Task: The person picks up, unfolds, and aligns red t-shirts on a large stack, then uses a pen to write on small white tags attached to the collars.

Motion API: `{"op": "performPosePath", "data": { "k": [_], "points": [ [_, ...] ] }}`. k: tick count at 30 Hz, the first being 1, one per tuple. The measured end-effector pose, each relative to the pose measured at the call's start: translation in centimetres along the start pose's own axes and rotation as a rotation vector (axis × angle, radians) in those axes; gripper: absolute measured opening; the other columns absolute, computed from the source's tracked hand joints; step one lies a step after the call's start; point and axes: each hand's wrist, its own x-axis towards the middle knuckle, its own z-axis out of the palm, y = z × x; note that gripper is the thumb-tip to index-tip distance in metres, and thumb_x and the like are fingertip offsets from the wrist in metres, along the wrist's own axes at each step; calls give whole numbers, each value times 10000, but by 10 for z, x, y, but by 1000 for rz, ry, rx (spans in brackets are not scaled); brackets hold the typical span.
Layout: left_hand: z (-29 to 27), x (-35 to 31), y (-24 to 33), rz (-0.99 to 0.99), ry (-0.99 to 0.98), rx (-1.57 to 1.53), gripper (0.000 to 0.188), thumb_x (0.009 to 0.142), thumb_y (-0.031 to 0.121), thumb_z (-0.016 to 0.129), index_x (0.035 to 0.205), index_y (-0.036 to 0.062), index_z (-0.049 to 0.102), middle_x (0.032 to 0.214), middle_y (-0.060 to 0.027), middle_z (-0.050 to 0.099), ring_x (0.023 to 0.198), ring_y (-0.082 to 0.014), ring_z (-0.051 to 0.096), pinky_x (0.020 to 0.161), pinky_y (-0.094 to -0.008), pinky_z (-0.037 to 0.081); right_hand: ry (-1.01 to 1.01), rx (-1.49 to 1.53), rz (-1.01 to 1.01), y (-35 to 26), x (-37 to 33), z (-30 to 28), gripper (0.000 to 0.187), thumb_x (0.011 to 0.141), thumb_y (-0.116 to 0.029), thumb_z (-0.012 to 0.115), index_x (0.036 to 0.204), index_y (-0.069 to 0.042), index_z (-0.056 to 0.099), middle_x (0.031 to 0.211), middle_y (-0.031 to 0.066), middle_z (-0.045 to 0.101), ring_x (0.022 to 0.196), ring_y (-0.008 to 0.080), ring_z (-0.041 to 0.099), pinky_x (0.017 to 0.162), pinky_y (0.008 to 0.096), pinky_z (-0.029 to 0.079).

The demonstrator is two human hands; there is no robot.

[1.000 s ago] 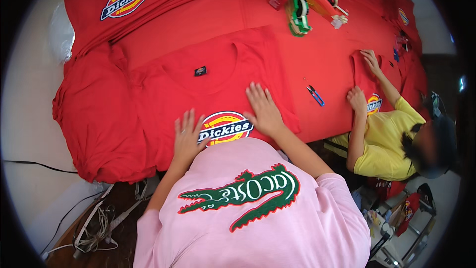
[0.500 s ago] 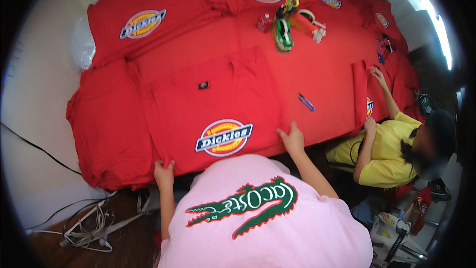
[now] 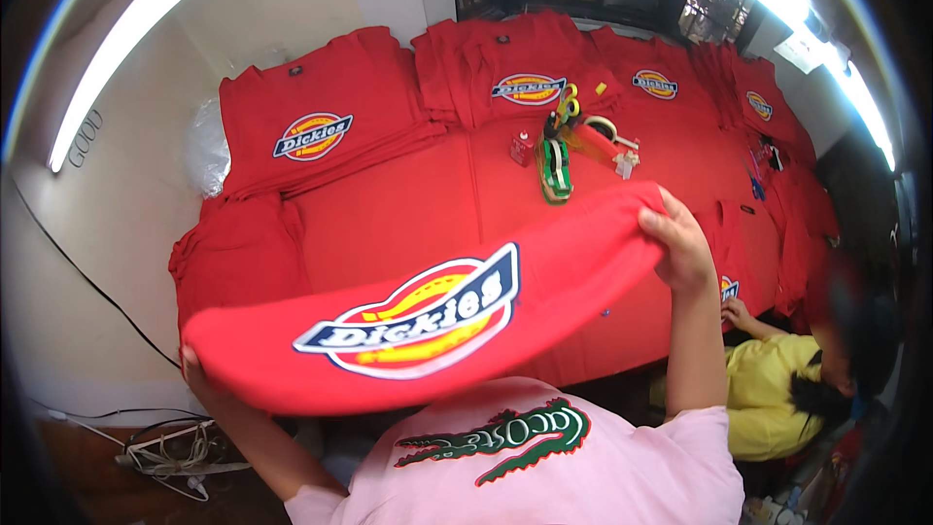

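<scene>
A red T-shirt [image 3: 583,248] with a large oval printed emblem is stretched between my hands, lifted in front of me over the table's near edge. My left hand [image 3: 194,369] grips its left end; most of those fingers are hidden by the cloth. At the other end, my right hand [image 3: 680,245] pinches the shirt with the thumb on top, held higher than the left. The shirt hangs in a sagging, slightly blurred band and covers part of the red tabletop [image 3: 389,243].
Stacked red shirts [image 3: 379,87] line the table's far side; more lie at left [image 3: 233,258]. Mid-table are a green tape dispenser [image 3: 556,173], yellow-handled scissors [image 3: 570,97] and a small red bottle [image 3: 521,148]. A co-worker in yellow [image 3: 768,399] handles another red shirt [image 3: 719,233] at right.
The shirt lay flat on the table with my hands at its lower corners; now both hands have raised it. The view has tilted up, and the blue thread snips are mostly covered.
</scene>
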Motion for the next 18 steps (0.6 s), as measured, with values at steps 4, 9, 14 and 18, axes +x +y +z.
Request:
{"op": "performPosePath", "data": {
  "k": [4, 9, 14, 18],
  "points": [
    [24, 104, 1, 24, -48, -25, 381, 1085, 257, 523, 1348, -10, 584, 1293, -135, 664, 1164, -249, 662, 1038, -428, 526, -141, -117, 95, -2, 110, 5, 400, 962, -183, 720, 1299, 3, 614, 1230, 68, 695, 1131, 146, 652, 996, 311, 511],
    [157, 223, -15, 217, 75, 32, 318, 1071, 252, 566, 1279, 16, 615, 1237, -83, 675, 1160, -190, 649, 1063, -397, 500, -170, -133, -137, -26, 262, -29, 374, 948, -236, 741, 1257, -49, 642, 1250, 63, 696, 1118, 174, 657, 1051, 342, 462],
    [198, 309, -23, 357, 31, -62, 252, 1023, 254, 635, 1190, 69, 672, 1184, -32, 705, 1128, -175, 663, 1051, -426, 490, 65, -133, -368, -104, 348, -64, 416, 930, -215, 767, 1273, -22, 634, 1232, 81, 694, 1181, 195, 630, 1065, 399, 461],
    [242, 369, -89, 207, 168, 13, 366, 976, 240, 682, 1305, 81, 661, 1451, -44, 546, 1392, -189, 430, 1132, -533, 400, 145, -99, -393, -115, 383, -165, 445, 947, -210, 751, 1310, 5, 610, 1245, 111, 673, 1157, 231, 647, 1059, 440, 490]
  ]
}}
